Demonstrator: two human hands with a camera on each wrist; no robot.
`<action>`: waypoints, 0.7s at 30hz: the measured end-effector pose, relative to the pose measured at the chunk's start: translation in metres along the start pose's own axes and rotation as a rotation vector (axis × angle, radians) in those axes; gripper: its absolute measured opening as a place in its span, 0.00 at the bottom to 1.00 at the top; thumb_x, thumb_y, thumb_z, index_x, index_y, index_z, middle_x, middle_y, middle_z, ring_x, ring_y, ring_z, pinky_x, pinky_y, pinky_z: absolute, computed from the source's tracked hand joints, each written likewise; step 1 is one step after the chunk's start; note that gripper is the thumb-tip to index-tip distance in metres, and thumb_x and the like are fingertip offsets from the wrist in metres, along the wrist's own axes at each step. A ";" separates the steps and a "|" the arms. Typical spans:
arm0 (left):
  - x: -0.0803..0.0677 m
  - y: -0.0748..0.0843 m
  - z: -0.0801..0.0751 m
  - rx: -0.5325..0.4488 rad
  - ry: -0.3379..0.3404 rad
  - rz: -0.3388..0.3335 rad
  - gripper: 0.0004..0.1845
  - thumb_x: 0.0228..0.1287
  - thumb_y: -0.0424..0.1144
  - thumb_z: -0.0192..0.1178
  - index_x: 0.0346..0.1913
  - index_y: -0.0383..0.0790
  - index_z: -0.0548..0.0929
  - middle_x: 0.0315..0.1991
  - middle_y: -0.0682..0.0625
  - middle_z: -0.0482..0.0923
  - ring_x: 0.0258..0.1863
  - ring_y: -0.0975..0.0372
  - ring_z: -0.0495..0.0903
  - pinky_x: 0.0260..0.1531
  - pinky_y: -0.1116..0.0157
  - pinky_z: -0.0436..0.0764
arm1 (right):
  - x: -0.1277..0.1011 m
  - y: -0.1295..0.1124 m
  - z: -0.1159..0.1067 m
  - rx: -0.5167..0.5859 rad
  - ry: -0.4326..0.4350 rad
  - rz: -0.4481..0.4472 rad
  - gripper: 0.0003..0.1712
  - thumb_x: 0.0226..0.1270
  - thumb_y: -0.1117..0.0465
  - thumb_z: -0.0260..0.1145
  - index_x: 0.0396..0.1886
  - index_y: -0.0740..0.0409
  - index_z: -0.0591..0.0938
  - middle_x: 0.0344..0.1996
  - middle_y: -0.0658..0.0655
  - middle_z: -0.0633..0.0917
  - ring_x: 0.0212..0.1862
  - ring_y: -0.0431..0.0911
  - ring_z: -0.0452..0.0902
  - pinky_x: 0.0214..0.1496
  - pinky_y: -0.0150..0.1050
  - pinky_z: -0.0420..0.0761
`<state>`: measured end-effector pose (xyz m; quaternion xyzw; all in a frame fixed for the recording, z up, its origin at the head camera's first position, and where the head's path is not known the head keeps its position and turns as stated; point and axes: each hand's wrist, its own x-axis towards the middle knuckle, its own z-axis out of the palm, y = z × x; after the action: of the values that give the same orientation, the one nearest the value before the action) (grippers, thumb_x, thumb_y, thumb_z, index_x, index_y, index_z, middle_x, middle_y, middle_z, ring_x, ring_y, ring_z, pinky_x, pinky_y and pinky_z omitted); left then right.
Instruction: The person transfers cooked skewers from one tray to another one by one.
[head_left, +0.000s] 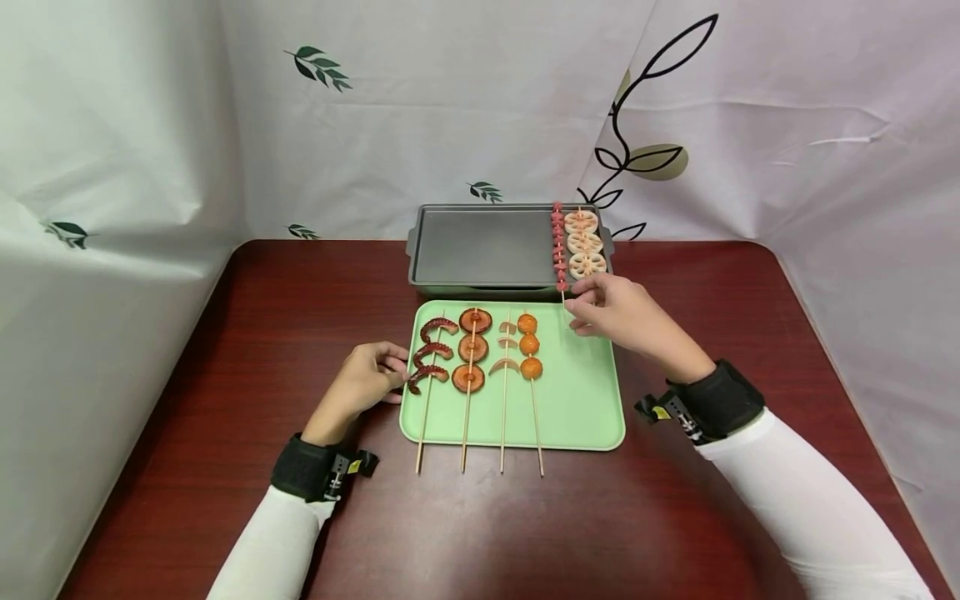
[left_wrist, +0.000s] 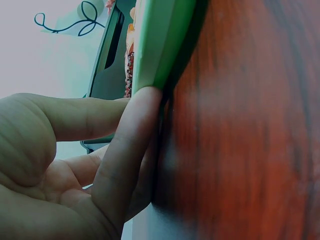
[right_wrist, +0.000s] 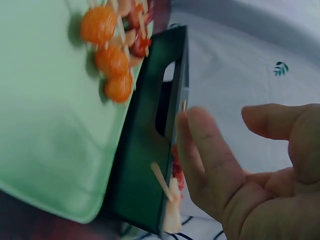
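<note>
My left hand [head_left: 363,379] holds the left rim of a light green tray [head_left: 577,400], thumb and fingers on its edge in the left wrist view. Four kinds are skewered there: octopus tentacles [head_left: 433,352], mushroom slices [head_left: 472,348], pale crescent pieces [head_left: 505,364] and orange balls [head_left: 530,367]. Over the tray's far right corner hovers my right hand [head_left: 618,312], thumb and fingers apart in the right wrist view. Close to its fingertips is the stick of a red meat skewer [head_left: 558,246], which lies on the dark grill pan [head_left: 487,250]. Right of it lies a lotus root skewer [head_left: 585,243].
The grill pan stands behind the tray at the back of a reddish-brown wooden table [head_left: 300,300]. White cloth [head_left: 420,108] with leaf prints hangs behind and at both sides. Several skewer sticks reach over the tray's near edge.
</note>
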<state>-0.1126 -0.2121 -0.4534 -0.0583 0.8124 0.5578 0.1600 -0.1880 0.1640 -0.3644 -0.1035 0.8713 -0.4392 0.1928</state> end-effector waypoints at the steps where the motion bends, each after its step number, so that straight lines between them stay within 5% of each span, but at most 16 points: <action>1: 0.000 0.000 0.000 0.000 0.000 -0.001 0.17 0.69 0.23 0.55 0.59 0.24 0.77 0.40 0.39 0.77 0.33 0.58 0.82 0.30 0.61 0.91 | 0.002 -0.001 0.000 -0.041 0.007 -0.003 0.24 0.77 0.53 0.64 0.62 0.65 0.76 0.45 0.64 0.87 0.44 0.52 0.90 0.49 0.46 0.91; 13: 0.000 0.001 0.001 0.012 0.003 0.004 0.17 0.69 0.23 0.55 0.59 0.24 0.78 0.39 0.39 0.77 0.32 0.59 0.82 0.28 0.62 0.91 | 0.020 -0.001 0.005 -0.285 0.033 -0.012 0.11 0.75 0.57 0.67 0.38 0.62 0.83 0.28 0.57 0.89 0.28 0.42 0.88 0.32 0.38 0.89; 21: -0.002 0.002 0.000 0.017 0.006 -0.009 0.18 0.69 0.23 0.56 0.60 0.25 0.78 0.40 0.39 0.77 0.33 0.57 0.82 0.30 0.62 0.91 | 0.028 -0.002 0.007 -0.231 0.013 0.033 0.08 0.72 0.62 0.69 0.39 0.64 0.84 0.30 0.57 0.89 0.31 0.46 0.90 0.41 0.48 0.92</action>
<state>-0.1116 -0.2114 -0.4512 -0.0625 0.8172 0.5500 0.1605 -0.2100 0.1482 -0.3737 -0.1079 0.9190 -0.3332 0.1809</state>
